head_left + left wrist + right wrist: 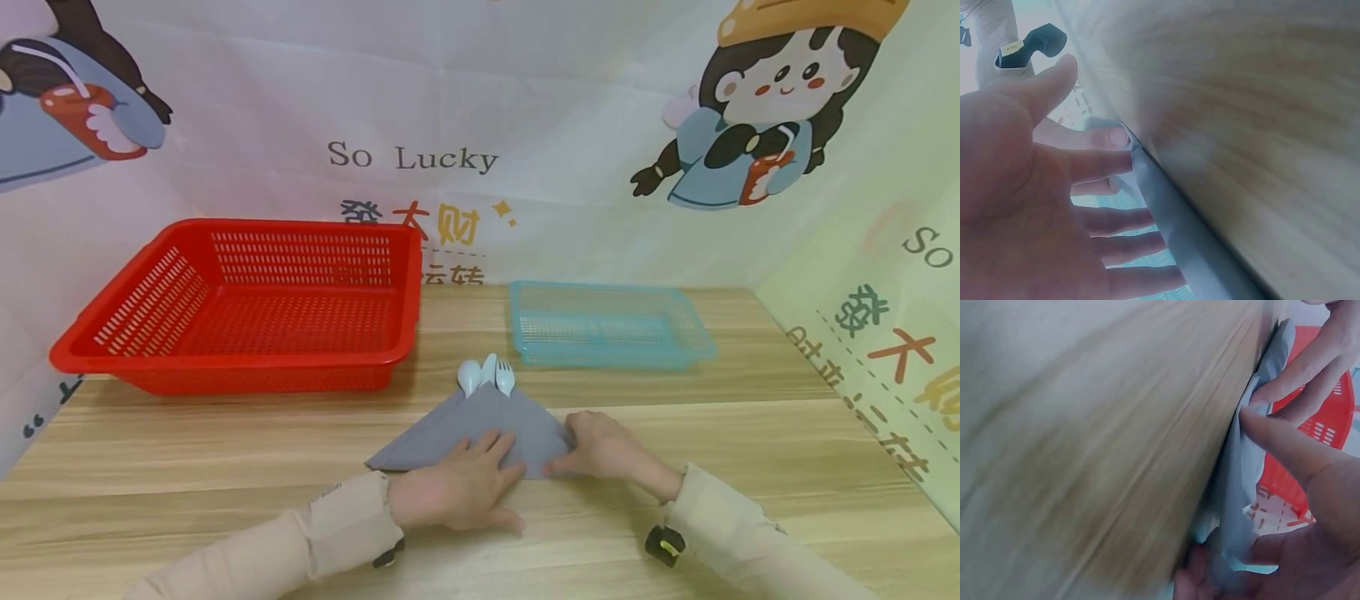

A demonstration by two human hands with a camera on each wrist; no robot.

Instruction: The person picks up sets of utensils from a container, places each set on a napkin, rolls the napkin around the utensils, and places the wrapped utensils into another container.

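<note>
Red basket (270,377), blue basket (603,357) behind; left grip (463,489) lies flat on napkin (491,412); right grip (603,447) apparently pinches it

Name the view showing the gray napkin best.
Head view: the gray napkin shows most of its triangular shape. The left wrist view catches only a narrow slanting strip; the right wrist view, a steep, partly blurred strip.

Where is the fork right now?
In the head view, the fork sticks out from the far end of the gray cloth, just right of the knife, near the left end of the blue basket.
</note>
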